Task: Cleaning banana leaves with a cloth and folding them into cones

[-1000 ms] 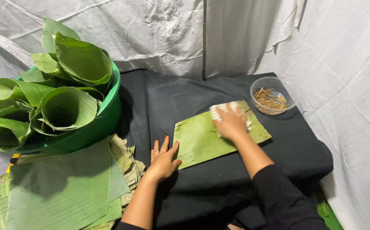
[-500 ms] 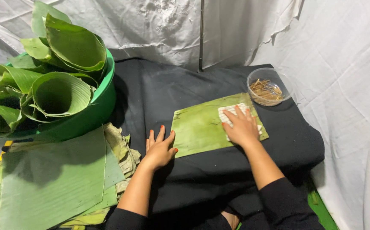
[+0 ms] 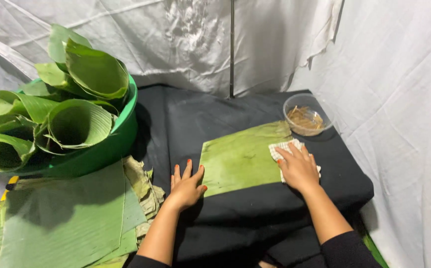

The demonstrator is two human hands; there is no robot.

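Observation:
A flat rectangular green banana leaf piece lies on the black cloth-covered table. My left hand rests flat, fingers spread, at the leaf's left edge, holding it down. My right hand presses a white checked cloth onto the leaf's right end. Most of the cloth is hidden under the palm.
A clear plastic bowl with thin brown sticks stands just beyond the leaf's far right corner. At the left, a green tub holds rolled banana leaves. A stack of flat leaves lies near the front left. White sheets hang behind and to the right.
My right hand has slid the cloth along the leaf's right end, toward me and outward to the edge. My left hand stays at the left edge.

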